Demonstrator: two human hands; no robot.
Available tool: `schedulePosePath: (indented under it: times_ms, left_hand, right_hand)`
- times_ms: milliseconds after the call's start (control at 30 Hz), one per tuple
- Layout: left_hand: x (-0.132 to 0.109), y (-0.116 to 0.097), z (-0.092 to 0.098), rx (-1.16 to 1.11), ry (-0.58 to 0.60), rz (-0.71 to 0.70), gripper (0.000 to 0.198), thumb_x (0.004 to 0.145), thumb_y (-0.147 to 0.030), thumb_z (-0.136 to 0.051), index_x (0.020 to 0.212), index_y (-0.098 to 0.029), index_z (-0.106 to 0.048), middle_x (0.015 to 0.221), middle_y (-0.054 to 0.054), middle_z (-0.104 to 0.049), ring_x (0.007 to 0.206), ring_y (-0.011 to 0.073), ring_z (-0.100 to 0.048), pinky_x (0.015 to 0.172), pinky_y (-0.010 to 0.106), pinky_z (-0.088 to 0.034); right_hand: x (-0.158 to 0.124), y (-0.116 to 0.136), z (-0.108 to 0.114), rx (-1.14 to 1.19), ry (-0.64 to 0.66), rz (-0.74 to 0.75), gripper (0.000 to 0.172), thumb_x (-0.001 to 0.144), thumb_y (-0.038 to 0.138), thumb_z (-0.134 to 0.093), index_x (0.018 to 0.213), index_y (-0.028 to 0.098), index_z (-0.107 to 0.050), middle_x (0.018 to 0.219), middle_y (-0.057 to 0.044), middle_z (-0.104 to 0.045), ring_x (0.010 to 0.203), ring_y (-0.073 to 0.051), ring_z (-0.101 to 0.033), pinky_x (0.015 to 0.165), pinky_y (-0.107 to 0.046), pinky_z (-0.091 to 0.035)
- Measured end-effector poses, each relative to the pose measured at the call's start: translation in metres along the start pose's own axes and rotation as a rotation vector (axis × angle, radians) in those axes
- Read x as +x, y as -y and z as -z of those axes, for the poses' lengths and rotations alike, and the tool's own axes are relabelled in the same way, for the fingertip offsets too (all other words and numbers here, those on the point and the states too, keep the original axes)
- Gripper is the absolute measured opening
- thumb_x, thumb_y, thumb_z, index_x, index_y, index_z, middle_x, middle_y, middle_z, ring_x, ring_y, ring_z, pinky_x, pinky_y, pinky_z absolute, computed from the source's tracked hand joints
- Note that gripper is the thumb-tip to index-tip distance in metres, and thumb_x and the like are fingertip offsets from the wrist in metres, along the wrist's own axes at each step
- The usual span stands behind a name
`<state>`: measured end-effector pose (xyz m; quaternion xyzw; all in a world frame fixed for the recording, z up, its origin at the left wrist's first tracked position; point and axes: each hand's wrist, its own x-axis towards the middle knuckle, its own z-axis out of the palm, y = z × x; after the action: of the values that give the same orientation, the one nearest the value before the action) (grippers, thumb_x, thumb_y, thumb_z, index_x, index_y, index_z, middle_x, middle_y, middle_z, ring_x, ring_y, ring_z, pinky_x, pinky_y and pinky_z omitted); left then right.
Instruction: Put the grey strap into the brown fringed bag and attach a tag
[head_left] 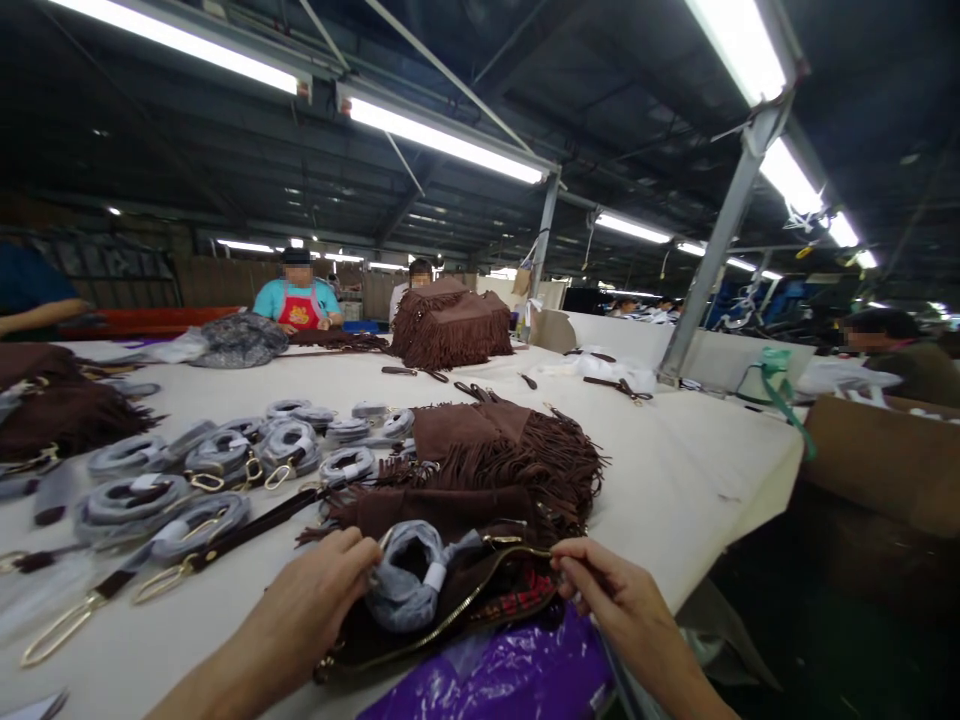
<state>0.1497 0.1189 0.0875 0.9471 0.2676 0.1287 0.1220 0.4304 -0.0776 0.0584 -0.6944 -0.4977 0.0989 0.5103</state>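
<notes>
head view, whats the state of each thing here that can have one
brown suede bag: zip open, mouth held wide
grey wrapped strap roll: halfway into the bag mouth
left hand: gripping the bag's left edge
right hand: pinching the bag's right edge
fringed bags: piled flat on the table
loose strap rolls: coiled, wrapped, spread on the table
ceiling lights: on

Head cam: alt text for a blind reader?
Two bare hands hold open a brown suede fringed bag on a white table: left hand pushing a grey wrapped strap bundle inside, right hand pinching the zipper edge. More bundles and bags lie behind.
</notes>
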Motion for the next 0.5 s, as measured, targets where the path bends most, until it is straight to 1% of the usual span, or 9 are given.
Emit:
schedulePosePath:
  times_ms: [33,100,133,200,267,333,400,467,500]
  left_hand:
    - [0.0,0.003,0.001,-0.018,-0.02,0.003,0.023,0.085,-0.014,-0.038,0.089,-0.022,-0.06,0.092,0.005,-0.063,0.085,0.0225,-0.059,0.074,0.032,-0.043]
    - [0.0,0.008,0.009,-0.063,-0.073,-0.018,0.021,0.086,-0.016,-0.037,0.081,-0.021,-0.056,0.087,0.005,-0.063,0.082,0.0213,-0.059,0.072,0.031,-0.044]
    - [0.0,0.01,0.016,-0.081,-0.106,-0.032,0.02,0.086,-0.017,-0.037,0.079,-0.021,-0.055,0.085,0.004,-0.063,0.08,0.0206,-0.059,0.071,0.03,-0.044]
    - [0.0,0.012,0.031,-0.106,-0.189,-0.071,0.018,0.087,-0.019,-0.038,0.079,-0.022,-0.055,0.081,0.002,-0.063,0.077,0.019,-0.059,0.069,0.028,-0.044]
    - [-0.002,0.009,0.046,-0.106,-0.287,-0.118,0.018,0.088,-0.02,-0.04,0.079,-0.022,-0.055,0.079,0.001,-0.064,0.073,0.0173,-0.06,0.067,0.025,-0.045]
    - [-0.007,-0.004,0.059,-0.078,-0.378,-0.18,0.018,0.089,-0.02,-0.042,0.08,-0.022,-0.057,0.077,0.0,-0.063,0.07,0.0155,-0.059,0.063,0.023,-0.045]
    - [-0.015,-0.026,0.066,-0.051,-0.421,-0.284,0.017,0.09,-0.019,-0.043,0.083,-0.023,-0.058,0.077,0.0,-0.062,0.067,0.0139,-0.059,0.06,0.021,-0.045]
    - [-0.028,-0.054,0.063,-0.031,-0.408,-0.411,0.018,0.092,-0.019,-0.044,0.084,-0.024,-0.06,0.075,-0.001,-0.061,0.065,0.013,-0.058,0.057,0.02,-0.044]
    - [-0.036,-0.07,0.06,-0.031,-0.38,-0.461,0.019,0.092,-0.02,-0.044,0.084,-0.025,-0.061,0.074,-0.001,-0.061,0.064,0.013,-0.057,0.056,0.02,-0.044]
  right_hand:
    - [-0.001,-0.002,0.002,0.007,-0.009,-0.024,0.04,0.088,0.058,-0.053,0.094,0.022,-0.068,0.069,-0.005,-0.068,0.061,-0.022,-0.062,0.055,-0.03,-0.051]
    - [-0.002,-0.007,0.005,0.026,-0.021,-0.065,0.044,0.086,0.061,-0.053,0.094,0.021,-0.068,0.074,-0.006,-0.069,0.066,-0.023,-0.064,0.057,-0.03,-0.052]
    - [-0.003,-0.008,0.006,0.039,-0.021,-0.084,0.045,0.085,0.063,-0.054,0.093,0.021,-0.067,0.076,-0.006,-0.069,0.067,-0.023,-0.064,0.057,-0.03,-0.052]
    - [-0.004,-0.009,0.006,0.065,0.001,-0.121,0.047,0.083,0.065,-0.056,0.092,0.02,-0.067,0.073,-0.006,-0.068,0.065,-0.022,-0.063,0.056,-0.029,-0.051]
    - [-0.006,-0.006,0.002,0.112,0.059,-0.147,0.047,0.083,0.064,-0.059,0.092,0.019,-0.067,0.068,-0.003,-0.067,0.06,-0.02,-0.062,0.056,-0.028,-0.051]
    - [-0.012,0.001,-0.007,0.248,0.162,-0.188,0.048,0.083,0.065,-0.061,0.092,0.018,-0.067,0.07,-0.003,-0.066,0.06,-0.018,-0.062,0.055,-0.026,-0.05]
    - [-0.023,0.011,-0.022,0.507,0.334,-0.263,0.054,0.08,0.069,-0.065,0.099,0.018,-0.065,0.08,-0.006,-0.069,0.067,-0.02,-0.067,0.054,-0.024,-0.05]
    - [-0.038,0.02,-0.04,0.795,0.501,-0.349,0.069,0.074,0.075,-0.066,0.113,0.018,-0.063,0.089,-0.009,-0.071,0.082,-0.025,-0.07,0.062,-0.027,-0.053]
    - [-0.045,0.023,-0.049,0.9,0.546,-0.378,0.077,0.072,0.079,-0.065,0.118,0.018,-0.062,0.089,-0.009,-0.071,0.087,-0.027,-0.069,0.068,-0.03,-0.054]
